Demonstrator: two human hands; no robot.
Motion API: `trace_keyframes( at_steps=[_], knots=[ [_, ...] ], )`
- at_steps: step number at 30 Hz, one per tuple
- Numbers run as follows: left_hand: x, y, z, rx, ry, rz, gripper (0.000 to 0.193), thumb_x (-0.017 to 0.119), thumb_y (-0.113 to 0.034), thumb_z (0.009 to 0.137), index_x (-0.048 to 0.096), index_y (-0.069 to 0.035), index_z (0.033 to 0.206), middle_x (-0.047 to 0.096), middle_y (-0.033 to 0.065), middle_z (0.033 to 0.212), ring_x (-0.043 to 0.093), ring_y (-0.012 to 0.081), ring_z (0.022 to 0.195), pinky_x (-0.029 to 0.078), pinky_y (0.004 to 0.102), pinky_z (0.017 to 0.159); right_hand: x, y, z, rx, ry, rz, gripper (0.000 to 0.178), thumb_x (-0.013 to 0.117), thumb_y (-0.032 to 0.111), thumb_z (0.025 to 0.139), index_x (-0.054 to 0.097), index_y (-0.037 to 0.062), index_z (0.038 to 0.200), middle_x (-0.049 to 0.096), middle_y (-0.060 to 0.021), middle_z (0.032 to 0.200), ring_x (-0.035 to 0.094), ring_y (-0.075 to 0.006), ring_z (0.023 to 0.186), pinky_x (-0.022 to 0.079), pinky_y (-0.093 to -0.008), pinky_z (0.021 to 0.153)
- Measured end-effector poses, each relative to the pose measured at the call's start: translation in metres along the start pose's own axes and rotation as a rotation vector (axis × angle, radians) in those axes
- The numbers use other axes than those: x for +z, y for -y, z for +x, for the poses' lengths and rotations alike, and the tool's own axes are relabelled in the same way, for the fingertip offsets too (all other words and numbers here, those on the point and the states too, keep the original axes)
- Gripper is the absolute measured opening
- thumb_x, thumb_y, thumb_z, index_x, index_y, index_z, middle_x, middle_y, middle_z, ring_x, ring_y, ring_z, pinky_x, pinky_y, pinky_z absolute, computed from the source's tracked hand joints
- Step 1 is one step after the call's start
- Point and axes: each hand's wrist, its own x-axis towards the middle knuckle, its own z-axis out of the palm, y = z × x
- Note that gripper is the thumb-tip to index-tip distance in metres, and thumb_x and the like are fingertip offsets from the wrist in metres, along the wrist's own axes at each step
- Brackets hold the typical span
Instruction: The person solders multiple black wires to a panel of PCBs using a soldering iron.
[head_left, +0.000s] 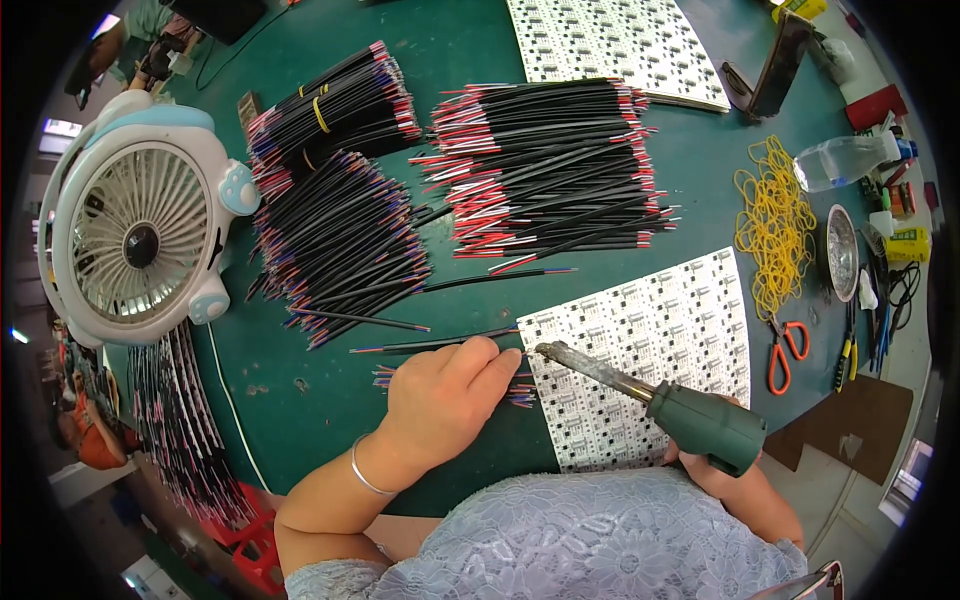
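My left hand (440, 400) is pinched at the left edge of a white circuit board panel (650, 350), its fingertips on what looks like a thin wire end, mostly hidden by the fingers. In my right hand (715, 472) is a soldering iron (705, 425) with a green handle. Its dark, crusted tip points left and lies right beside my left fingertips, over the panel's edge. Rows of small dark components cover the panel. Just beyond my left hand lies a black cable (400, 347), and short cables with coloured ends (521, 392) stick out from under the hand.
Piles of black cables (550, 165) (345, 235) spread across the green table. A white fan (140, 245) stands at left. More panels (620, 45) lie at the back. On the right are yellow cords (775, 225), orange-handled scissors (785, 355), a bottle (845, 162) and a metal bowl (842, 252).
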Motion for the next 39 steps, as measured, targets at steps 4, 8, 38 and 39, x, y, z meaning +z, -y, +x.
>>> trace_keyframes(
  at_steps=[4,8,38,39],
  knots=[
    [0.000,0.002,0.002,0.024,-0.022,-0.019,0.026,0.063,-0.005,0.063,0.067,-0.005,0.088,0.055,0.0029,0.074,0.055,0.0179,0.058,0.044,0.0286,0.048,0.000,-0.001,-0.001,0.019,0.018,0.024,0.026,0.067,0.009,0.069,0.066,0.0065,0.095,0.067,-0.0103,0.096,0.065,-0.0287,0.086,0.050,-0.0372,0.080],
    [-0.002,0.001,0.001,0.044,-0.001,0.028,0.022,0.064,-0.006,0.065,0.067,-0.006,0.087,0.054,0.0021,0.073,0.055,0.0167,0.058,0.043,0.0282,0.047,0.000,0.003,0.003,0.037,0.039,0.041,0.028,0.069,0.011,0.069,0.065,0.0050,0.097,0.067,-0.0108,0.096,0.065,-0.0279,0.086,0.050,-0.0371,0.081],
    [0.007,-0.019,-0.018,-0.047,0.079,0.011,0.028,0.069,-0.008,0.064,0.061,-0.007,0.090,0.056,0.0065,0.080,0.057,0.0234,0.062,0.044,0.0326,0.050,0.017,0.003,-0.033,0.052,-0.048,0.276,0.022,0.056,0.008,0.082,0.061,-0.0010,0.102,0.062,-0.0085,0.083,0.063,-0.0127,0.056,0.051,-0.0267,0.058],
    [0.010,-0.019,-0.019,-0.047,0.064,-0.023,0.026,0.068,-0.007,0.063,0.060,-0.007,0.088,0.057,0.0063,0.080,0.057,0.0232,0.062,0.044,0.0326,0.049,0.018,0.008,-0.032,0.141,-0.070,0.361,0.021,0.058,0.007,0.080,0.061,0.0000,0.100,0.063,-0.0087,0.084,0.064,-0.0154,0.061,0.051,-0.0297,0.062]
  ],
)
